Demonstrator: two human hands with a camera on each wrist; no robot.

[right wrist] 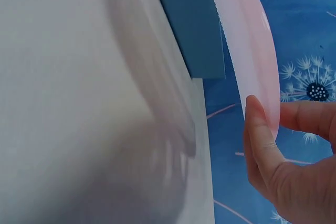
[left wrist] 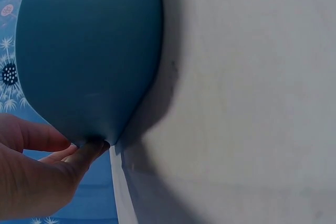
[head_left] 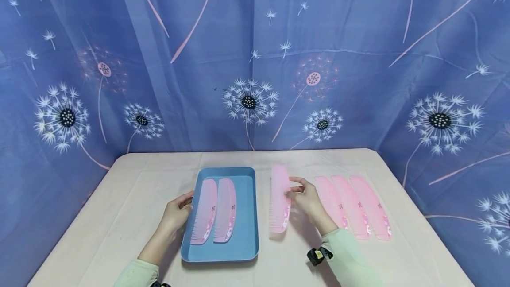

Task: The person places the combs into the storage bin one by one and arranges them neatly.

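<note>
A pink comb [head_left: 280, 200] is pinched between the thumb and fingers of my right hand [head_left: 307, 198], just right of the blue tray [head_left: 245, 216]. In the right wrist view the comb [right wrist: 252, 40] hangs above the table, its shadow falling on the cloth. My left hand [head_left: 178, 211] grips the tray's left edge; in the left wrist view its thumb and fingers [left wrist: 86, 156] meet at the tray's rim. Inside the tray lie two more pink combs, one at the left [head_left: 205, 211] and one in the middle [head_left: 226, 211], side by side with teeth facing left.
Three pink combs [head_left: 328, 200] [head_left: 351, 207] [head_left: 371, 207] lie in a slanted row on the white-covered table [head_left: 159, 172], right of my right hand. A blue curtain [head_left: 199, 101] with dandelion prints stands behind the table and along both sides.
</note>
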